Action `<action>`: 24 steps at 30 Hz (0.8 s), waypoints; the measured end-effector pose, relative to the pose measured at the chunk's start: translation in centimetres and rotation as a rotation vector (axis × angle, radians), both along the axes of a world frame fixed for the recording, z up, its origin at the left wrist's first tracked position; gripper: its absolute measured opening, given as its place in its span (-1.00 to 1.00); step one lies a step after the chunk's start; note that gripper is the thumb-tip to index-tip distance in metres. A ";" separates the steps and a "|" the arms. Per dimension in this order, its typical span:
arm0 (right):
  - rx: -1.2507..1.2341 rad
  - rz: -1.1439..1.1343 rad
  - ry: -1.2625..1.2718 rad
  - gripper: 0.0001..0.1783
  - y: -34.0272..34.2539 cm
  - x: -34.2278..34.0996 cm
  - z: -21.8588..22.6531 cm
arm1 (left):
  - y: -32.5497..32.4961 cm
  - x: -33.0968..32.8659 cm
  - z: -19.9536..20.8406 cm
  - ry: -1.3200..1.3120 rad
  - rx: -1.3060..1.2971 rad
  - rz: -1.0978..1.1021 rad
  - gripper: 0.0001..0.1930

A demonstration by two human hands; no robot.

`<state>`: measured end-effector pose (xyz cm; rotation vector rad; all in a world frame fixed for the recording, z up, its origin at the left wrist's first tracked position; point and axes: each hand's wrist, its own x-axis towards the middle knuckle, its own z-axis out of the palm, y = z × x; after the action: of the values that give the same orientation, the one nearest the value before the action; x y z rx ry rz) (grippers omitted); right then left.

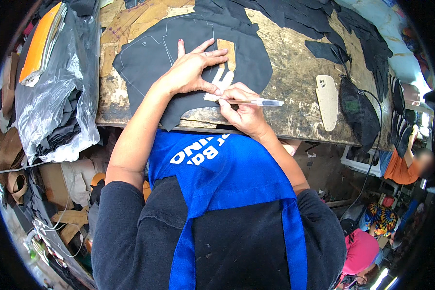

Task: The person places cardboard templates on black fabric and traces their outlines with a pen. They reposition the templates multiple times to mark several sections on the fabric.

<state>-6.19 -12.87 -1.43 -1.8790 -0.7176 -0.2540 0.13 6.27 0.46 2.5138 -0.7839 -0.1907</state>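
A black sheet of leather or similar material (145, 58) lies on the worktable, with pale outlines drawn on its left part. On its right side rests a tan template (227, 48) with narrow strips that run down toward me. My left hand (191, 71) presses on the template, fingers spread and thumb near the lower end. In my right hand (245, 110) is a pen (266, 102) with a clear barrel, held slanted between thumb and fingers. Its writing tip is at the template's lower end, close to my left thumb, and is partly hidden by my fingers.
The wooden worktable (290, 82) has black scraps (295, 21) at the back and brown pieces (125, 24) at far left. A beige template (326, 102) and a black mesh pouch (355, 108) lie right. A plastic bag (77, 63) stands left. Other people are at far right.
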 end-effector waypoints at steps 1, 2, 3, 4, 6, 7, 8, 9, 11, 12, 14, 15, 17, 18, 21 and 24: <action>0.021 0.011 -0.005 -0.88 0.1 0.0 0.1 | 0.0 0.1 0.0 -0.001 -0.003 -0.003 -0.07; -0.019 0.025 -0.018 -0.89 0.1 0.0 0.2 | 0.0 0.1 0.0 0.000 -0.007 -0.006 -0.07; -0.037 0.033 -0.051 -0.90 0.2 0.1 0.2 | 0.0 0.1 0.0 0.006 -0.003 -0.008 -0.07; -0.056 0.040 -0.083 -0.91 0.2 0.1 0.2 | 0.0 0.1 -0.1 0.001 -0.004 -0.013 -0.07; -0.047 0.025 -0.050 -0.92 0.2 0.2 0.3 | 0.0 0.2 -0.1 -0.005 0.015 -0.013 -0.06; -0.028 0.006 -0.032 -0.92 0.2 0.1 0.3 | 0.0 0.1 -0.1 -0.007 0.005 -0.015 -0.06; -0.010 -0.008 -0.022 -0.92 0.2 0.0 0.3 | 0.0 0.1 0.0 -0.007 0.000 -0.015 -0.06; -0.007 -0.053 0.017 -0.92 0.0 0.0 0.3 | 0.0 0.1 0.0 -0.005 0.004 -0.014 -0.06; 0.054 -0.131 0.059 -0.92 -0.3 0.0 0.3 | 0.0 0.0 0.0 0.002 -0.012 -0.010 -0.06; 0.138 -0.182 0.108 -0.89 -0.5 0.2 0.4 | 0.0 0.1 -0.1 0.004 -0.015 -0.007 -0.06; 0.466 -0.266 0.377 -0.85 -0.6 0.8 0.5 | 0.0 0.2 -0.1 0.002 -0.001 -0.013 -0.06; 0.484 -0.303 0.441 -0.82 -0.8 1.7 0.6 | 0.1 0.2 -0.1 0.001 0.007 -0.015 -0.06; 0.465 -0.296 0.499 -0.77 -1.0 4.2 0.9 | 0.6 0.1 -0.1 0.003 -0.020 -0.010 -0.05; 0.439 -0.281 0.485 -0.77 -0.8 5.5 0.9 | 1.0 0.1 -0.1 0.008 -0.034 -0.006 -0.05; 0.350 -0.210 0.387 -0.80 -0.3 8.2 0.8 | 2.5 -0.8 0.1 -0.011 -0.031 0.113 -0.10; 0.263 -0.200 0.389 -0.83 -0.3 7.4 0.6 | 3.4 -1.6 0.4 0.016 -0.013 0.195 -0.08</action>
<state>1.24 -13.13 -0.88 -1.6794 -0.2196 -0.0970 -1.51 9.65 0.85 2.5535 -0.5282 -0.1376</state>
